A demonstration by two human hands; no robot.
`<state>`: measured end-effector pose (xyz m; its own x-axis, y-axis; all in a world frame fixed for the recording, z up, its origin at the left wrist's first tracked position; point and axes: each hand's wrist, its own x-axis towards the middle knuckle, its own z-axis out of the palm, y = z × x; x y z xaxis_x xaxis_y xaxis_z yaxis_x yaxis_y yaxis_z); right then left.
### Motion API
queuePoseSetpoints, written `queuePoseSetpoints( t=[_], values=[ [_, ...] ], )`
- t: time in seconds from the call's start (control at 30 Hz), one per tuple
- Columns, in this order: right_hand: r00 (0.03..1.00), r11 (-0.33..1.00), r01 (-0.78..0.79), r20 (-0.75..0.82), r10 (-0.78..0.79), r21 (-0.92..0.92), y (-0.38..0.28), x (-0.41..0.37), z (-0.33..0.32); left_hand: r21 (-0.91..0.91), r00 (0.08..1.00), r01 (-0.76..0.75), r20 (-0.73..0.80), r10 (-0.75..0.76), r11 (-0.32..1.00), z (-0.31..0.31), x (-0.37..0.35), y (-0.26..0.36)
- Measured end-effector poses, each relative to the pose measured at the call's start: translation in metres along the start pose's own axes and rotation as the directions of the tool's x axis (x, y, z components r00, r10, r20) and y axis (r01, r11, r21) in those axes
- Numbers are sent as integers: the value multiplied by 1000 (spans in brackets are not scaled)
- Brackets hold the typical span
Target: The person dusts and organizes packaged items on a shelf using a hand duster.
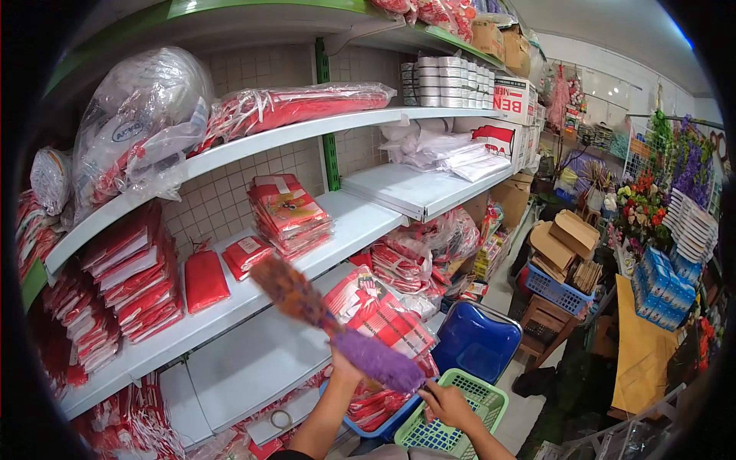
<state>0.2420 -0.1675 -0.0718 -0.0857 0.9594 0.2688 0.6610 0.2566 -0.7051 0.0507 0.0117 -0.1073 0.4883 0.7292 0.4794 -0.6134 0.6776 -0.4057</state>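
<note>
In my right hand (447, 404) I grip the end of a fluffy duster (379, 360), purple near the hand and brown-orange towards its blurred far tip. It slants up and left across my view. My left hand (345, 366) is at the lower edge of a red-and-white plastic-wrapped packet (374, 300), its fingers partly hidden behind the duster. Below the packet, a blue basket (349, 424) holds more red packets. Beyond the duster's tip, a small red packet (247, 254) and a stack of red packets (289, 215) lie on the middle shelf (356, 217).
A light green basket (491, 395) stands by my right hand, with a blue chair (477, 337) behind it. Stacks of red packets (138, 276) fill the shelf's left end. Across the aisle, cardboard pieces (575, 234) sit in a blue crate (553, 290) near a yellow table (644, 345).
</note>
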Motion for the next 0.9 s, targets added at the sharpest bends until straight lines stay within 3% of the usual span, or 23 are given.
queuePoseSetpoints(
  t=[0.03, 0.1, 0.13, 0.17, 0.23, 0.27, 0.33, 0.43, 0.47, 0.5, 0.57, 0.6, 0.63, 0.67, 0.7, 0.73, 0.77, 0.8, 0.83, 0.87, 0.9],
  values=[
    [1000, 1000, -12, -21, 12, -22, -4, 5, -3, 614, 996, 39, 41, -81, 789, 29, 12, -31],
    [986, 994, -89, -138, 98, 68, -9, 17, -7, 712, 939, -6, -238, 250, 702, 60, 13, -66],
    [978, 985, -96, -173, 120, 141, -17, 23, -12, 731, 963, 48, -214, 162, 681, 57, 11, -60],
    [968, 972, -98, -207, 142, 212, -22, 26, -15, 724, 965, 31, -201, 168, 689, 56, 11, -59],
    [997, 993, -51, -52, 57, 105, -13, 24, -11, 713, 968, -2, -175, 180, 701, 64, 15, -61],
    [999, 997, -15, 51, 11, 73, -10, 20, -7, 605, 981, 54, 117, -156, 794, 38, 18, -25],
    [974, 996, 78, 212, -85, 39, 2, 16, -2, 407, 949, 6, 285, -133, 913, 9, 2, 16],
    [982, 950, -72, 189, 14, 305, 14, 10, -10, 582, 983, -58, 173, -54, 811, 47, 13, 20],
    [996, 953, -58, 78, 36, 298, 17, 9, -11, 681, 945, -241, 3, 327, 692, 76, 13, -10],
    [988, 934, -140, 107, 110, 328, 18, 7, -8, 787, 884, -235, -70, 462, 570, 98, 18, -35],
    [952, 876, -300, 169, 254, 378, 19, 3, -4, 782, 857, -261, -82, 508, 566, 99, 19, -29],
    [973, 936, -196, 178, 149, 292, 10, 2, -6, 687, 967, -207, 35, 254, 697, 91, 18, -16],
    [980, 954, -106, 193, 52, 282, 5, 2, -6, 593, 983, -106, 185, -7, 798, 70, 13, 16],
    [977, 962, -14, 209, -46, 274, 1, 3, -5, 757, 949, -233, 42, 312, 610, 66, 5, 9],
    [964, 960, 81, 226, -144, 267, 0, 5, -4, 908, 799, -163, -107, 591, 385, 62, -4, 3],
    [968, 962, 38, 229, -103, 271, 11, 7, 2, 811, 908, -245, -1, 420, 532, 59, -2, 16],
    [978, 959, -49, 206, -10, 278, 14, 13, 3, 764, 971, -220, 114, 209, 607, 57, 4, 20],
    [979, 948, -136, 185, 85, 287, 14, 18, 2, 731, 975, -156, 221, -15, 664, 79, 18, -4],
    [970, 929, -222, 166, 179, 296, 14, 22, 1, 746, 925, -206, -63, 375, 634, 88, 19, -20],
    [959, 865, -284, 128, 254, 413, 11, 27, 6, 775, 895, -206, -98, 435, 597, 103, 26, -42],
    [969, 887, -245, 128, 212, 390, 10, 30, 6, 803, 859, -205, -127, 496, 560, 113, 32, -54]
  ],
)
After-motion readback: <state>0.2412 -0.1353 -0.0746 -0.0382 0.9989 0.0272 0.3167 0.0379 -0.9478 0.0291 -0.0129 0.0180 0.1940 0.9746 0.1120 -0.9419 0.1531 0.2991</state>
